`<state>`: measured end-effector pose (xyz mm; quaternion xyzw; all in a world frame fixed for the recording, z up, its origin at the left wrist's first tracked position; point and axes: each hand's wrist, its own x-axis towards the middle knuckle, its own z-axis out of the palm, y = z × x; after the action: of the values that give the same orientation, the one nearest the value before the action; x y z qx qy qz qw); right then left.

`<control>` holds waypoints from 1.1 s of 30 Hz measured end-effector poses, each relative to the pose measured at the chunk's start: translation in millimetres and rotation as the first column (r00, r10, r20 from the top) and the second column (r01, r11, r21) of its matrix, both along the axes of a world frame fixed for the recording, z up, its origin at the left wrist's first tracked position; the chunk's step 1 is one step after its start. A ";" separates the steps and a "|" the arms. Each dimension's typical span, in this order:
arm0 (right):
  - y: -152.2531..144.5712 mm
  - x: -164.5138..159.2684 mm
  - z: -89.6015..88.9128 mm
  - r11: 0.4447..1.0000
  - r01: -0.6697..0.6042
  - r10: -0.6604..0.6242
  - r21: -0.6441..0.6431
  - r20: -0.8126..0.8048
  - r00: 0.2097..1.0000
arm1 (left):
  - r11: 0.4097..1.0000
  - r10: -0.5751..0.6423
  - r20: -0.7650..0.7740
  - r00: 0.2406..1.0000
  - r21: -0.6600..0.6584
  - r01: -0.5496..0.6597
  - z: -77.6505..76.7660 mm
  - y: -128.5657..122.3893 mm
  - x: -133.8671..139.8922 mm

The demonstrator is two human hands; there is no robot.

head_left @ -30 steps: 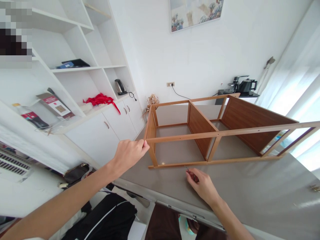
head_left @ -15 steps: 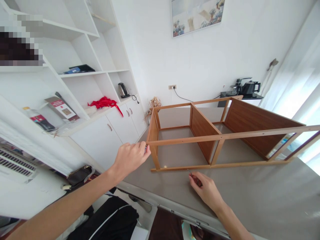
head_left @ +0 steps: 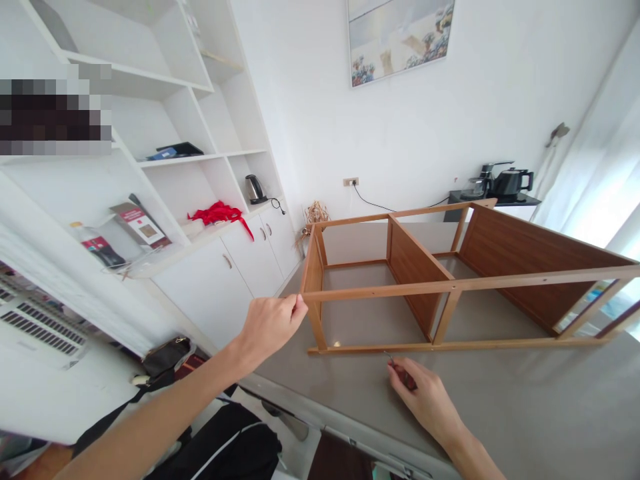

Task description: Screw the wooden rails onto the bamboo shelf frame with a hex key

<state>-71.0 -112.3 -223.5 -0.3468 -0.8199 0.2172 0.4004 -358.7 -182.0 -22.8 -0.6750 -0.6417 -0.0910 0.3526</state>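
Observation:
A wooden shelf frame (head_left: 380, 291) lies on its side on a grey table (head_left: 350, 393). At the frame's near left corner is my left hand (head_left: 275, 323), its fingers closed against the end of the upper rail; whatever they may pinch there is hidden. My right hand (head_left: 425, 397) rests low over the table in front of the bottom rail. It is closed around a screwdriver with a dark red handle (head_left: 409, 380), whose thin metal shaft points up and left toward that rail.
White shelving (head_left: 180, 123) on the left holds a kettle (head_left: 255, 189), red ribbon (head_left: 217, 213), a box (head_left: 140, 225) and a bottle (head_left: 100, 247). A black kettle (head_left: 511, 181) stands behind the frame at right. Black cloth (head_left: 225, 433) lies below the table edge.
The view has shifted, so everything sits slightly lower and further right. My left hand has turned a little at the corner, and my right hand keeps its hold on the screwdriver.

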 end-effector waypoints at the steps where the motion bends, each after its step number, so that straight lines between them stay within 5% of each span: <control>1: 0.1 0.0 -0.2 1.000 0.002 -0.002 0.001 0.000 1.000 | 1.000 -0.002 -0.016 1.000 0.013 0.002 -0.9 -0.3 0.8; 8: 0.2 1.5 -1.2 1.000 -0.003 0.003 -0.010 0.011 1.000 | 0.987 0.012 -0.154 0.988 0.159 0.013 0.7 -5.7 7.0; 17: 1.1 2.4 -2.9 1.000 -0.004 0.004 0.005 -0.007 1.000 | 0.998 -0.021 -0.221 0.975 0.061 0.035 7.4 -12.1 11.4; 27: -0.1 2.7 0.6 1.000 0.001 -0.001 -0.019 -0.005 1.000 | 0.976 -0.082 -0.224 0.971 0.178 0.124 -1.1 -6.6 4.9; 30: -1.2 2.7 1.7 0.999 -0.002 0.002 -0.034 -0.012 1.000 | 0.972 -0.156 -0.057 0.986 0.170 0.164 -2.3 -19.8 8.3; 33: -0.6 0.5 3.9 0.995 -0.014 0.010 -0.098 -0.035 0.999 | 0.974 -0.212 0.413 0.886 0.014 0.226 -14.6 -33.2 23.2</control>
<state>-70.5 -112.9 -219.7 -0.3574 -0.8032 0.2657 0.3956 -335.5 -215.2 -37.4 -0.7146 -0.6228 -0.2593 0.1851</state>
